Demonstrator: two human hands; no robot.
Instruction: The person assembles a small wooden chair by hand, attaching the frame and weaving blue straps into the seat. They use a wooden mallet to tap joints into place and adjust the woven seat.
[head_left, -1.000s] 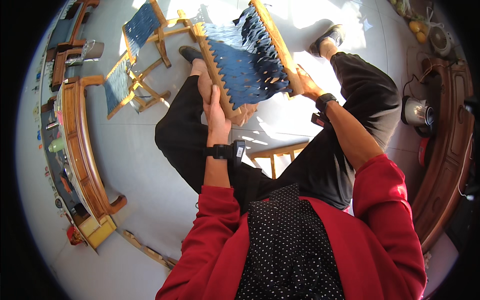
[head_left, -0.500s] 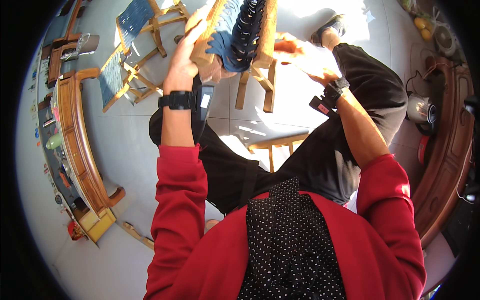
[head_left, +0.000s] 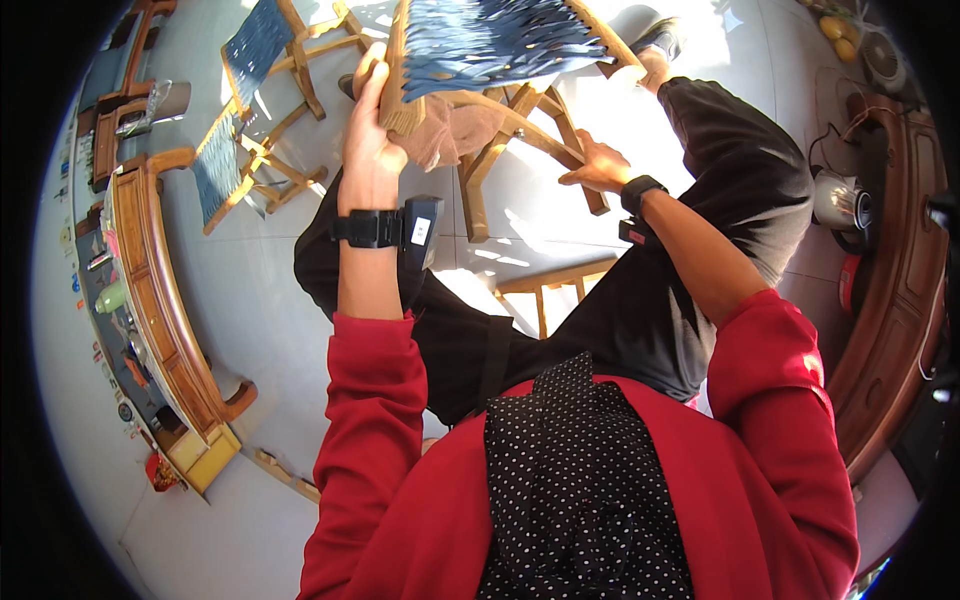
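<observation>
A wooden folding stool (head_left: 480, 190) with a seat of woven blue strips (head_left: 500, 45) stands spread at the top middle, partly cut off by the upper edge. My left hand (head_left: 370, 135) is closed around the near left end of its seat rail. Below that rail, beside the hand, a crumpled brown cloth (head_left: 450, 135) hangs; whether my fingers hold it too is hidden. Lower down on the right, my right hand (head_left: 603, 166) is closed at one of the crossed legs, its thumb and forefinger on either side of the wood.
Two similar blue-seated folding stools (head_left: 215, 175) stand at upper left. A low wooden seat (head_left: 555, 278) is between my legs. A carved wooden cabinet (head_left: 150, 290) runs along the left; another cabinet (head_left: 890, 290) and a metal kettle (head_left: 840, 210) are at right.
The stool has gone from folded together to spread, its seat now stretched out flat. My right hand has moved down from the seat rail to a leg; my left hand stays on the rail.
</observation>
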